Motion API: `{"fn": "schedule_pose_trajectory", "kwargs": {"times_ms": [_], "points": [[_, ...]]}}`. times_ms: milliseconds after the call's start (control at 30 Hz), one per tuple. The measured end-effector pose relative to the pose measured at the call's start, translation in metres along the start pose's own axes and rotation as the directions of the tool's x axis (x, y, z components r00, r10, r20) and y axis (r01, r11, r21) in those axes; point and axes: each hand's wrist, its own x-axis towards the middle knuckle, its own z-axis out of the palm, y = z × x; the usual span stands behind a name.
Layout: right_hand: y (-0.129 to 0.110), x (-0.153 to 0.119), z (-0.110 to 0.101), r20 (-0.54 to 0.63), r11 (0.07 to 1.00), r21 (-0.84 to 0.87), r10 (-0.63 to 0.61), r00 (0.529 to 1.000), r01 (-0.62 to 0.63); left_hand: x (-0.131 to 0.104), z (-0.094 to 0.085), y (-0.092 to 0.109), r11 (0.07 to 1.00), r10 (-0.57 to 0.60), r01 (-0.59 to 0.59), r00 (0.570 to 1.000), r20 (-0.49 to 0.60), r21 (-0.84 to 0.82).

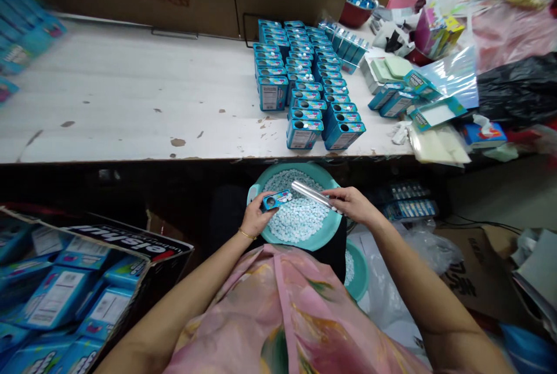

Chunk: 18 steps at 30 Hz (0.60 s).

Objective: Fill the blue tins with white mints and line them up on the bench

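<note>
Over a turquoise basin (333, 229) on the lap, my left hand (256, 215) is closed round a small blue tin (277, 200). The tin's dark round opening faces up, with a few white pieces on its top. My right hand (350, 203) grips a silver metal tube (311, 192), which slants across the basin with its far end near the tin. Small white pieces (300, 220) fill much of the basin. Tin and tube look slightly apart.
Rows of blue tins (303, 133) stand on the white table (152, 101). Flat blue boxes (398, 102) and plastic bags are at its right. An open carton (161, 240) of blue packs is at lower left. A smaller basin (359, 275) sits below right.
</note>
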Motion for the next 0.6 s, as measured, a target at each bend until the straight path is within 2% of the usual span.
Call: {"fn": "schedule_pose_trajectory", "kwargs": {"times_ms": [67,167,233,333,400,467,600], "points": [[0.026,0.011,0.022,-0.025,0.996,-0.049,0.073,0.997,-0.074,-0.001,-0.002,0.003,1.000,-0.011,0.011,1.000,-0.009,-0.020],[0.047,0.033,0.069,-0.017,0.921,-0.360,0.153,0.988,-0.149,-0.002,-0.004,0.005,1.000,-0.015,0.014,0.999,-0.044,-0.013],[0.049,0.044,0.101,0.020,0.856,-0.498,0.170,0.985,-0.138,-0.002,-0.005,0.005,1.000,-0.015,0.015,0.997,-0.070,0.010],[0.044,0.048,0.135,0.123,0.862,-0.504,0.137,0.983,-0.057,-0.002,-0.006,0.002,0.999,-0.020,0.024,0.994,-0.103,0.039],[0.042,0.047,0.145,0.189,0.873,-0.487,0.109,0.976,-0.003,-0.002,-0.007,-0.001,0.999,-0.022,0.027,0.992,-0.122,0.044],[0.045,0.046,0.146,0.240,0.893,-0.449,0.092,0.966,0.026,-0.002,-0.007,-0.002,0.999,-0.021,0.026,0.991,-0.133,0.040],[0.056,0.043,0.128,0.289,0.957,-0.290,0.068,0.955,0.020,-0.002,-0.007,-0.001,0.999,-0.021,0.025,0.992,-0.124,0.032]]}}
